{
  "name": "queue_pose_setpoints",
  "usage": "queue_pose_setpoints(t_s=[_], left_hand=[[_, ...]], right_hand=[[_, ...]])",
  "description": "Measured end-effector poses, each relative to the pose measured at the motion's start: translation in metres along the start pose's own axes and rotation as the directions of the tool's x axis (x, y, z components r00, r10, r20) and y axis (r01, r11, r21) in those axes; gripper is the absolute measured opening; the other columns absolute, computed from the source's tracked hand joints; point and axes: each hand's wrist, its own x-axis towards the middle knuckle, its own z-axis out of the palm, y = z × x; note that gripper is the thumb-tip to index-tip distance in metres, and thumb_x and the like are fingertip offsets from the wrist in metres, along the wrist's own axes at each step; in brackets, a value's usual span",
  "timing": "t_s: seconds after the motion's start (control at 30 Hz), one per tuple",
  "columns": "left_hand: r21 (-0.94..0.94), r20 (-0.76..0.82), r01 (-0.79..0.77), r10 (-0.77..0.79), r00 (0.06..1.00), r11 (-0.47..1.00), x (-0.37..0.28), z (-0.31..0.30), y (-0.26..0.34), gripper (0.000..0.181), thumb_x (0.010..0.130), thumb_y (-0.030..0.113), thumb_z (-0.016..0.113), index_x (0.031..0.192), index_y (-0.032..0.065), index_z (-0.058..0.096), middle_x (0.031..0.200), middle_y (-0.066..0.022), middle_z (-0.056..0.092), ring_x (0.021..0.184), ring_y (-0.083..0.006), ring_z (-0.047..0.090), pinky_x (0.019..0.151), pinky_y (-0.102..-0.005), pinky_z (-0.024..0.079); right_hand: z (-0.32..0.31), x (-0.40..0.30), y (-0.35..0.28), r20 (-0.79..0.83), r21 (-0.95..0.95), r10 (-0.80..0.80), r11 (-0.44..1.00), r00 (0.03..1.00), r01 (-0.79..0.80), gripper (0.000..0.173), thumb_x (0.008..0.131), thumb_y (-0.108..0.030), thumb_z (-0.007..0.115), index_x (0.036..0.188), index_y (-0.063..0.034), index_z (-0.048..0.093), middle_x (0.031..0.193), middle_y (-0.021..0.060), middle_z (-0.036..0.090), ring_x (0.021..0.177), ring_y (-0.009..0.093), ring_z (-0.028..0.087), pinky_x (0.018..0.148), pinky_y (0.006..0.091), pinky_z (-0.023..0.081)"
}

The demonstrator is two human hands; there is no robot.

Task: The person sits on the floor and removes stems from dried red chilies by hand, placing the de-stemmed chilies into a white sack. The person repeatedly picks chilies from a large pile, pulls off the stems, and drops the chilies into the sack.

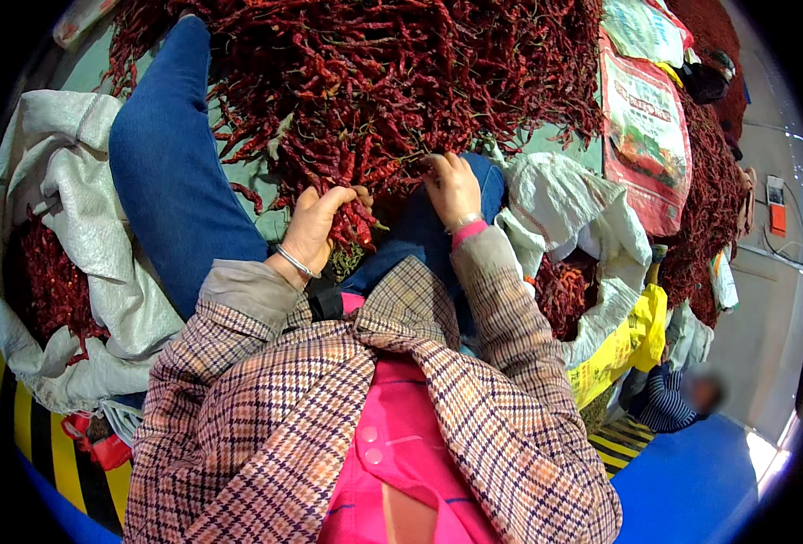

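A broad heap of dried red chili peppers (408, 75) lies before me, with stems showing on many of them. Between my legs, my left hand (313, 221) grips a bunch of dried chilies (354, 228), thumb across the top and pods hanging below. My right hand (457, 189) is at the heap's near edge, just above my bent knee. Its fingers curl downward, and whether a chili is between them is hidden. Beneath the held bunch is a small patch of greenish stems (346, 262).
White woven sacks holding chilies stand at my left (95, 224) and right (619, 272). A red printed sack (646, 136) lies against the heap. Beyond it is another chili pile (711, 197). A yellow bag (619, 347) and a person in a striped sleeve (663, 401) are at lower right.
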Motion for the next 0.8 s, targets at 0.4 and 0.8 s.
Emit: queue_pose_setpoints(t_s=[0.4,0.8], left_hand=[[0.066,-0.093,-0.091,0.097,0.991,0.994,0.001,0.003,-0.004,0.017,0.092,0.021,0.060,0.084,0.0071,0.061,0.073,-0.0009,0.060,0.065,-0.0098,0.055,0.060,-0.0261,0.044],[0.372,0.090,-0.425,0.424,0.901,0.825,0.003,0.012,-0.013,0.020,0.093,0.009,0.058,0.109,0.0006,0.064,0.100,-0.0028,0.068,0.086,-0.0080,0.059,0.076,-0.0228,0.047]], right_hand=[[-0.010,0.041,0.019,-0.229,0.150,0.058,0.988,0.972,-0.024,0.017,0.075,-0.006,0.069,0.091,-0.0073,0.063,0.090,0.0121,0.055,0.083,0.031,0.057,0.072,0.0372,0.050],[-0.005,0.003,-0.015,0.060,0.934,0.457,0.288,0.888,-0.211,0.012,0.085,-0.006,0.067,0.096,-0.0018,0.064,0.092,0.0037,0.067,0.078,0.009,0.059,0.068,0.0214,0.048]])
